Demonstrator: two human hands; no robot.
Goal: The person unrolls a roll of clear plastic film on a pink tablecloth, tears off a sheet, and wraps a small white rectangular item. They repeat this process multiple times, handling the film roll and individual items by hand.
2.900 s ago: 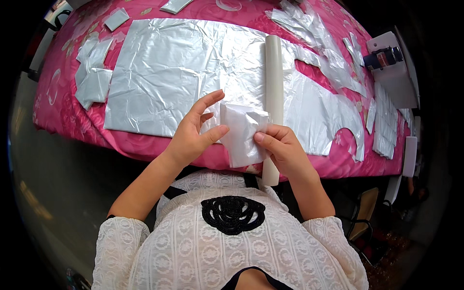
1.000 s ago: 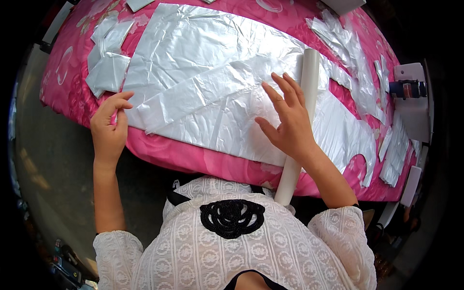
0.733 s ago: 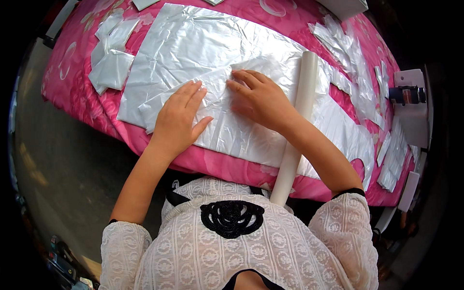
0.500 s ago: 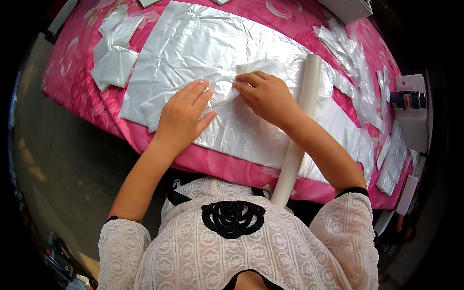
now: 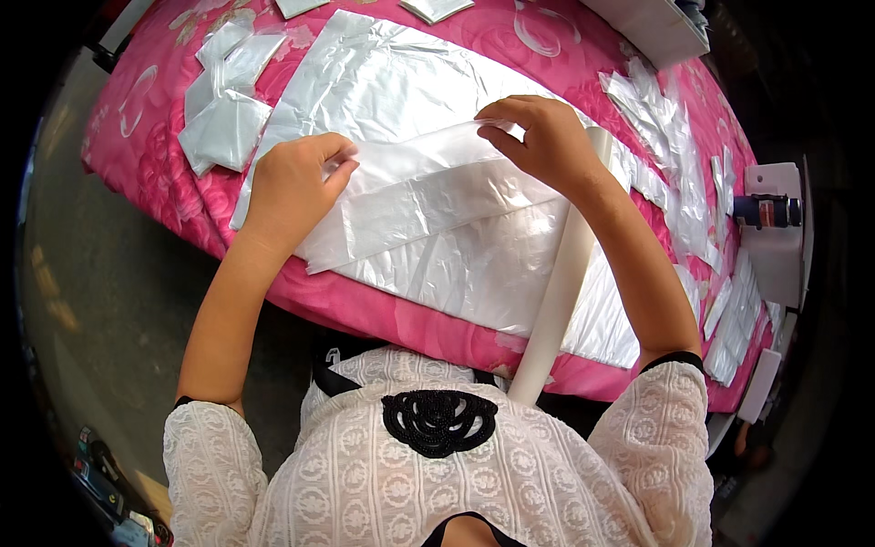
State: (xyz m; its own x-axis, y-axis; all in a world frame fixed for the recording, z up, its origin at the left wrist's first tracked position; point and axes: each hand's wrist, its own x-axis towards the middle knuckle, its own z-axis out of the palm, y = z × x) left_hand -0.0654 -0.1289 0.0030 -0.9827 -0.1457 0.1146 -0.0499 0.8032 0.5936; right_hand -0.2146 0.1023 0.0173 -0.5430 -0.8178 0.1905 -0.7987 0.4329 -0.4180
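My left hand (image 5: 296, 187) pinches the left end of a thin translucent plastic sheet (image 5: 428, 187). At the other end, my right hand (image 5: 551, 144) grips its upper edge between thumb and fingers. The sheet stretches between both hands, with a fold line running along it, and its lower left corner hangs near the table's front edge. Beneath it lies a wide, silvery-white stack of plastic film (image 5: 374, 68), wrinkled and shiny. A long pale tube (image 5: 556, 305) rests across the stack, partly behind my right forearm, its near end at my lap.
A pink flowered cloth (image 5: 401, 324) covers the table. Folded plastic packets (image 5: 223, 128) lie at the left. Loose plastic strips (image 5: 670, 150) and flat bundles (image 5: 732, 324) lie at the right. A white box (image 5: 652, 27) stands far right, and a dark blue cylinder (image 5: 766, 211) sits at the right edge.
My hands have moved apart and up, the left leftward and the right rightward. The translucent sheet, earlier bunched by my right hand, is now spread between them.
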